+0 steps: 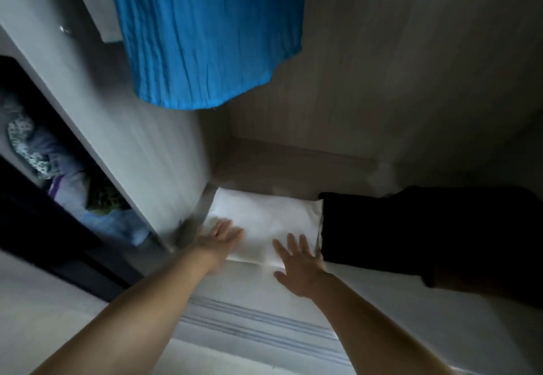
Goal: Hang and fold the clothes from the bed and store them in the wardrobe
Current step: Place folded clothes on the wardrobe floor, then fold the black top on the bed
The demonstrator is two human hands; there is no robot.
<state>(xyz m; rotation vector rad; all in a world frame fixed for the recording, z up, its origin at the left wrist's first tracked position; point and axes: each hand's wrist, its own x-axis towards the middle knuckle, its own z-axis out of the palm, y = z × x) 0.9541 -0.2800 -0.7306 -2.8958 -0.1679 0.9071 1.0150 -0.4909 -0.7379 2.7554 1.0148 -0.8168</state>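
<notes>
Wardrobe (382, 51) interior, viewed from above. A folded white garment (264, 219) lies flat on the wardrobe floor, at the left side against the divider panel (117, 127). A folded black garment (426, 227) lies just beside it on the right, edges touching. A blue garment (205, 30) hangs above both.

Left hand (219, 238): grip open, fingers straight, resting on the white garment's near-left corner. Right hand (296, 263): grip open, fingers spread, palm down on the near-right edge.

Left compartment: a pile of mixed clothes (58, 174) on a shelf.
</notes>
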